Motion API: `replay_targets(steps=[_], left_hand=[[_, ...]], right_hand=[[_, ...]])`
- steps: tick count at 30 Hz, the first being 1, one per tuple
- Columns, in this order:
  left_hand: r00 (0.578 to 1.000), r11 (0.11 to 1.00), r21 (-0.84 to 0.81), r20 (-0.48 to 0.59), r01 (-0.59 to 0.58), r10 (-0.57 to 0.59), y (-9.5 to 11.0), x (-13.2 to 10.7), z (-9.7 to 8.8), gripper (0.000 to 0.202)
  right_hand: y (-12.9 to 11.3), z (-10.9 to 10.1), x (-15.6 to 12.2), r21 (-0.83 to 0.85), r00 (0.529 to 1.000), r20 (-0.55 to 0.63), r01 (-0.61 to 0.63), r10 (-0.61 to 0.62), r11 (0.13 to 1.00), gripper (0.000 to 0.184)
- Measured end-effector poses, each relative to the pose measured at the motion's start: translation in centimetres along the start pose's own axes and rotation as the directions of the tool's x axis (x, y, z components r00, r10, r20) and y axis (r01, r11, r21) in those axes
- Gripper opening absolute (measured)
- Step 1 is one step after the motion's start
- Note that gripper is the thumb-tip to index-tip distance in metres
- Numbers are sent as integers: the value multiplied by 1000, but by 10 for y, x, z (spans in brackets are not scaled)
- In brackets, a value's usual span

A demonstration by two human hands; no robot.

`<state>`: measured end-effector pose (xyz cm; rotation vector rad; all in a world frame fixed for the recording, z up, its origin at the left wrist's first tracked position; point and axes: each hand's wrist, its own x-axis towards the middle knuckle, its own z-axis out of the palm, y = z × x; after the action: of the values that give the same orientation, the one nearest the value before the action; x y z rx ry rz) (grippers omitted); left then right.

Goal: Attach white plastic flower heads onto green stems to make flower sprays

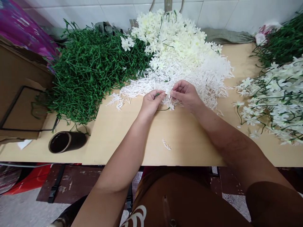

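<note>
Left-hand grip (152, 98) and right-hand grip (187, 94) pinch one white artificial flower (168, 92); white sprig pile (208, 85) just beyond, on tabletop (118, 135).

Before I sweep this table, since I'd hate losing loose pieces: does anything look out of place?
A small white branched piece lies alone near the front of the table, apart from the heap of thin white pieces, so it looks stray.
</note>
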<state>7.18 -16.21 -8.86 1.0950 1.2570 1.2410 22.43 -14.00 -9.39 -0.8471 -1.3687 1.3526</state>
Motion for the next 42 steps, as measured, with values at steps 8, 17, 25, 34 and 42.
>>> replay_targets(steps=[8, 17, 25, 34, 42], left_hand=[[996, 996, -61, 60, 64, -61, 5, -3, 2, 21], [998, 999, -26, 66, -18, 20, 5, -3, 1, 20], [988, 998, -25, 145, 57, -52, 10, -9, -6, 20], [928, 999, -26, 373, 18, -7, -3, -4, -6, 31], [916, 987, -134, 401, 93, -31, -1, -4, -10, 40]], right_hand=[[6, 1, 1, 38, 999, 45, -18, 17, 999, 50], [0, 9, -4, 61, 994, 34, -108, 106, 992, 50], [-2, 7, -4, 134, 992, 20, -125, 124, 983, 46], [1, 10, -7, 285, 981, 166, -144, 99, 948, 36], [2, 7, -7, 316, 973, 163, -210, 165, 925, 36]])
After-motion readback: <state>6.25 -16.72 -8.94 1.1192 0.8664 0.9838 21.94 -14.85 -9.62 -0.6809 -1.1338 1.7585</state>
